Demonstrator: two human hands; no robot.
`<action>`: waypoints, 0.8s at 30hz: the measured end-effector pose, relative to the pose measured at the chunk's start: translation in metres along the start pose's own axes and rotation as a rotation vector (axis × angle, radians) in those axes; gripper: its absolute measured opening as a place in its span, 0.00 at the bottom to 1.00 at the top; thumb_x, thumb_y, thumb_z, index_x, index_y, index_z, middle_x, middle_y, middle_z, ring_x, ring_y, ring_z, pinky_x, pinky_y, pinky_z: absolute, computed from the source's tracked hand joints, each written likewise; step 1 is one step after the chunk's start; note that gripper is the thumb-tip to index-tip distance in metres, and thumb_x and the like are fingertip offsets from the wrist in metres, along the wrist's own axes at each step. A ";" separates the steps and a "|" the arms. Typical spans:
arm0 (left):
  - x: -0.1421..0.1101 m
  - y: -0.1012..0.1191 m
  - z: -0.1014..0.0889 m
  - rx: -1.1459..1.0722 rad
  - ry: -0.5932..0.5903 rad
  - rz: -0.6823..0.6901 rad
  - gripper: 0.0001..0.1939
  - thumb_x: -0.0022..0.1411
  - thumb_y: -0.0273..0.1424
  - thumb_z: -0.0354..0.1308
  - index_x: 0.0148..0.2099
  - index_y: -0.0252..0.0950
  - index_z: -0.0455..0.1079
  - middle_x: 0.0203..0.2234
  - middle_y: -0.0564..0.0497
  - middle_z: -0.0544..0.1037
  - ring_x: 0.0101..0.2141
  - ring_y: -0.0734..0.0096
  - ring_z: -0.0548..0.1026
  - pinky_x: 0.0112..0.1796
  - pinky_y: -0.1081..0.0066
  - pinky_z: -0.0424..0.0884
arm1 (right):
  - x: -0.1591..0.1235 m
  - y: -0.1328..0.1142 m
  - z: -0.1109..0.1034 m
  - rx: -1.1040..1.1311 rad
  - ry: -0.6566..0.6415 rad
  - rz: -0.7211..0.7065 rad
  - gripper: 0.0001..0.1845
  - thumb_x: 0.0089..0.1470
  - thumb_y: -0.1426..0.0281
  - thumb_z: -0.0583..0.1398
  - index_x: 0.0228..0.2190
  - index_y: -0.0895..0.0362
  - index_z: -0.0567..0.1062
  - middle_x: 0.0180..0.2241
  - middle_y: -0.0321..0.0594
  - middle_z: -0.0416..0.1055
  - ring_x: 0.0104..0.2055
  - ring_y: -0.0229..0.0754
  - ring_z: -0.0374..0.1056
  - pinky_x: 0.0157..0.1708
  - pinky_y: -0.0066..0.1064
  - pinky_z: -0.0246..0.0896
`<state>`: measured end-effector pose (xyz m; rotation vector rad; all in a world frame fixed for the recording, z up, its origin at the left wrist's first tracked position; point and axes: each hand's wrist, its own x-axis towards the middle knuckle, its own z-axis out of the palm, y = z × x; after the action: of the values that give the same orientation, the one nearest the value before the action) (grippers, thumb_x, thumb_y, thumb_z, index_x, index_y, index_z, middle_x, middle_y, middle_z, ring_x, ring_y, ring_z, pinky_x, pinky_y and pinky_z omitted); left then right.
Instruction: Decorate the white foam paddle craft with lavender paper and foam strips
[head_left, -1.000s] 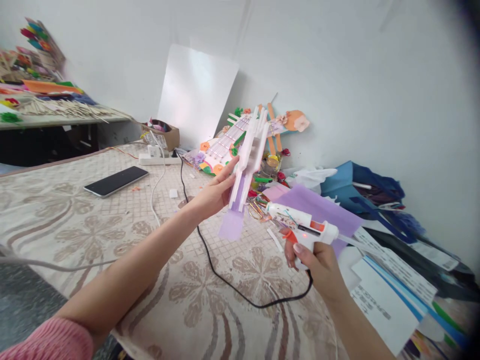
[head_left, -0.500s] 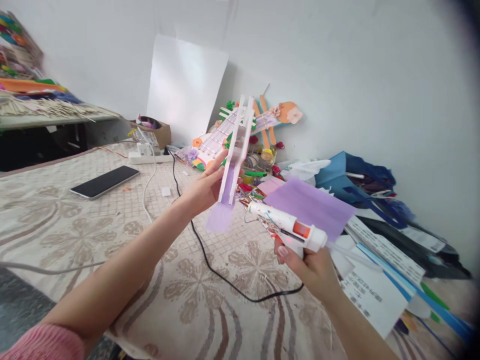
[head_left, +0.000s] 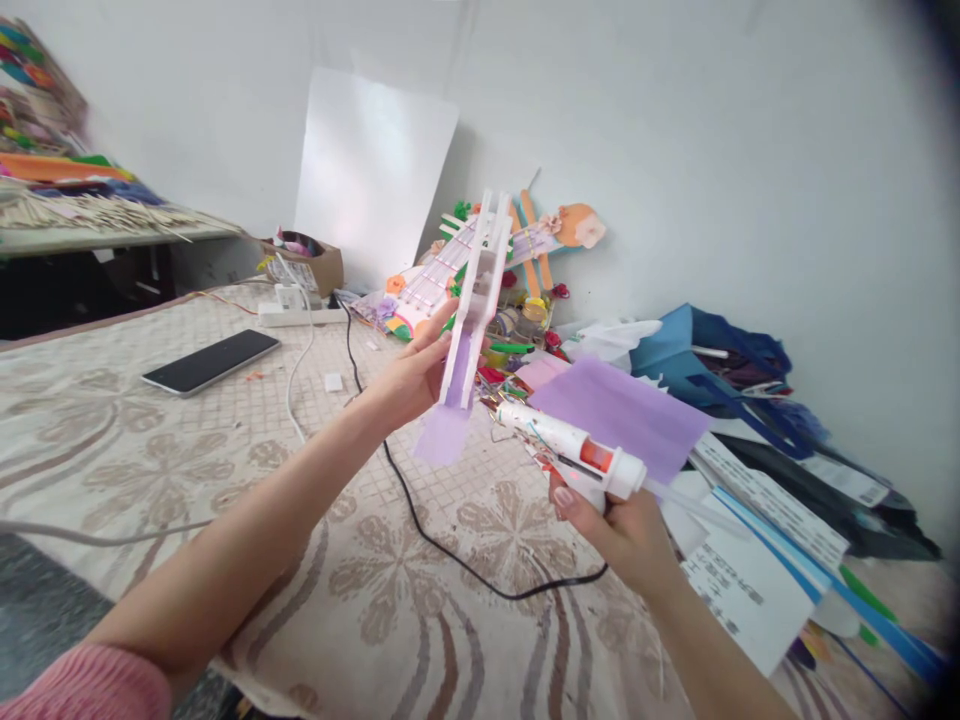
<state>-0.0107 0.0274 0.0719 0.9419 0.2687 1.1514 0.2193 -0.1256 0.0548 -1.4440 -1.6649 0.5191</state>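
My left hand (head_left: 409, 375) grips a tall white foam-board model (head_left: 478, 290) by its lower part and holds it upright in the air. A strip of purple paper (head_left: 442, 436) hangs from the model's bottom end. My right hand (head_left: 619, 525) is closed round the handle of a white and orange hot glue gun (head_left: 574, 452). The gun's nozzle points up and to the left, close to the bottom of the model. A black cord (head_left: 420, 520) runs from the gun across the patterned cloth.
A sheet of purple paper (head_left: 619, 410), printed papers (head_left: 750, 580) and blue bags (head_left: 712, 355) lie at the right. A black phone (head_left: 210, 361), a white power strip (head_left: 296, 315) and a cardboard box (head_left: 311, 262) are at the left. Colourful crafts (head_left: 525, 240) and a white board (head_left: 371, 170) lean on the wall.
The view shifted, so everything sits further left and higher than a second ago. My right hand tilted the glue gun and brought its nozzle closer to the model's lower end.
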 end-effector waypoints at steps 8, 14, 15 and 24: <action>-0.003 -0.001 0.005 0.015 0.013 -0.003 0.27 0.70 0.31 0.52 0.69 0.47 0.56 0.46 0.45 0.81 0.39 0.65 0.81 0.34 0.71 0.75 | 0.004 -0.011 -0.002 -0.145 -0.008 -0.177 0.12 0.55 0.60 0.62 0.29 0.55 0.77 0.25 0.38 0.74 0.27 0.43 0.69 0.29 0.32 0.64; -0.005 -0.004 0.005 0.018 -0.009 -0.037 0.28 0.68 0.30 0.56 0.67 0.52 0.59 0.44 0.48 0.81 0.33 0.70 0.77 0.30 0.73 0.72 | 0.004 -0.006 -0.007 -0.181 0.016 -0.184 0.12 0.56 0.60 0.61 0.29 0.55 0.76 0.23 0.37 0.73 0.25 0.42 0.67 0.25 0.31 0.61; -0.005 -0.004 0.005 0.014 -0.011 -0.040 0.29 0.67 0.31 0.57 0.67 0.52 0.59 0.44 0.48 0.81 0.32 0.70 0.77 0.30 0.73 0.72 | 0.004 -0.005 -0.007 -0.190 0.015 -0.188 0.12 0.57 0.60 0.61 0.29 0.55 0.76 0.23 0.37 0.72 0.25 0.42 0.67 0.25 0.31 0.60; -0.005 -0.009 0.006 -0.010 -0.004 -0.078 0.29 0.67 0.31 0.58 0.66 0.56 0.59 0.40 0.50 0.81 0.33 0.68 0.76 0.30 0.73 0.70 | 0.006 -0.012 -0.008 -0.286 -0.075 -0.246 0.10 0.59 0.62 0.59 0.28 0.53 0.70 0.25 0.36 0.67 0.28 0.42 0.66 0.31 0.32 0.61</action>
<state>-0.0029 0.0189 0.0674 0.9167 0.2939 1.0780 0.2182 -0.1251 0.0704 -1.4035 -2.0066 0.2051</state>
